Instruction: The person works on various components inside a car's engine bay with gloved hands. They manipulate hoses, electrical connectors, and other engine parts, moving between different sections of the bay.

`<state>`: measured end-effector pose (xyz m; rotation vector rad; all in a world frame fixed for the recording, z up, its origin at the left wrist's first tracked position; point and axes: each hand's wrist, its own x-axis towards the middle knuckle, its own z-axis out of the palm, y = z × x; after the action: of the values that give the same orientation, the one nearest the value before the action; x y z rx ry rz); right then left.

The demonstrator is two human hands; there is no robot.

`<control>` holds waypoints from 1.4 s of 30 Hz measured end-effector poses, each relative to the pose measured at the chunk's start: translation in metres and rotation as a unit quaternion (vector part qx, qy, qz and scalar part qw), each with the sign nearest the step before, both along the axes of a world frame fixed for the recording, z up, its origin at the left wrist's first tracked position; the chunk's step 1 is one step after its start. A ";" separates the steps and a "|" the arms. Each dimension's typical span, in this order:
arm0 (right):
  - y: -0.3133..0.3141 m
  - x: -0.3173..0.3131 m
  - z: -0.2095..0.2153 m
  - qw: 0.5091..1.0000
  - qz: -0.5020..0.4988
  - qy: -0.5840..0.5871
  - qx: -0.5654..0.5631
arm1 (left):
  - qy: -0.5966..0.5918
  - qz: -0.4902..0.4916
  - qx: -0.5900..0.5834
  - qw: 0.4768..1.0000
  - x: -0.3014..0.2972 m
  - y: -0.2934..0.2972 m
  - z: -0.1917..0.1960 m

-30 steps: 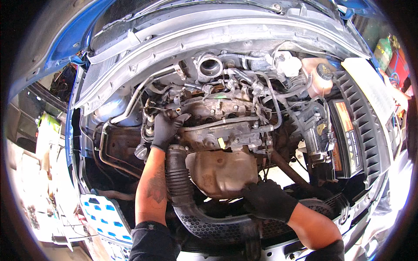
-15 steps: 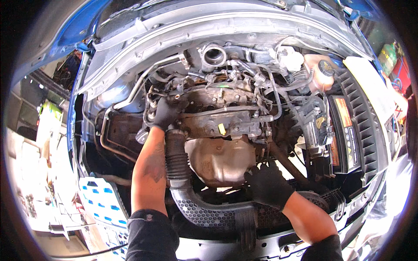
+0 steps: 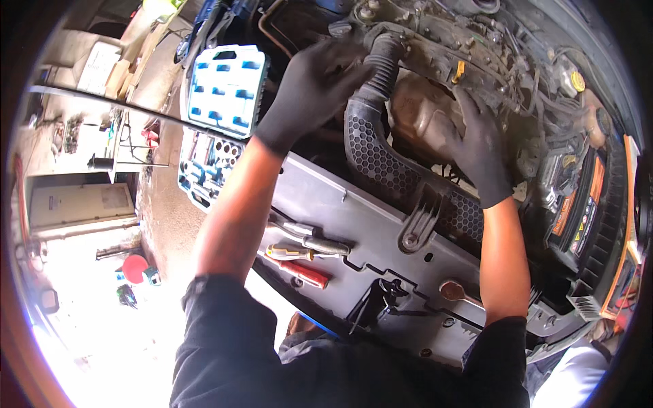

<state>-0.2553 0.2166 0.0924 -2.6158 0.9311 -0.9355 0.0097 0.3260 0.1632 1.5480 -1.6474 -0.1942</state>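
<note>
My left hand (image 3: 313,92), in a black glove, is open beside the ribbed black air hose (image 3: 382,78). Its fingers reach toward the hose; whether the tips touch it I cannot tell. Below the ribbed part, the hose joins a honeycomb-patterned air duct (image 3: 371,146) that bends right along the front of the engine bay. My right hand (image 3: 484,146), gloved too, is open with fingers apart in front of the brownish metal heat shield (image 3: 413,109). Nothing shows in either hand. A yellow dipstick handle (image 3: 460,69) stands up behind the shield.
On the grey front panel (image 3: 326,197) lie a red-handled screwdriver (image 3: 303,273), a yellow-handled screwdriver (image 3: 289,252) and a ratchet (image 3: 457,292). An opened socket case (image 3: 228,92) sits at the left, crossed by a thin dark rod (image 3: 136,105). The battery (image 3: 581,197) stands at the right.
My view has swung left and nearer the front panel. My left hand has come back from the engine's left side to beside the hose. My right hand has moved up from the shield's lower right.
</note>
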 end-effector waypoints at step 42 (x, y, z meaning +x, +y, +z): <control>-0.307 0.231 -0.027 0.798 0.177 0.566 -0.109 | -0.023 0.199 0.128 0.971 0.023 -0.120 -0.100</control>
<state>-0.0241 -0.0907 0.0656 -3.2910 0.4129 0.8030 0.0326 0.2060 0.0628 2.0574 -1.3474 -0.1602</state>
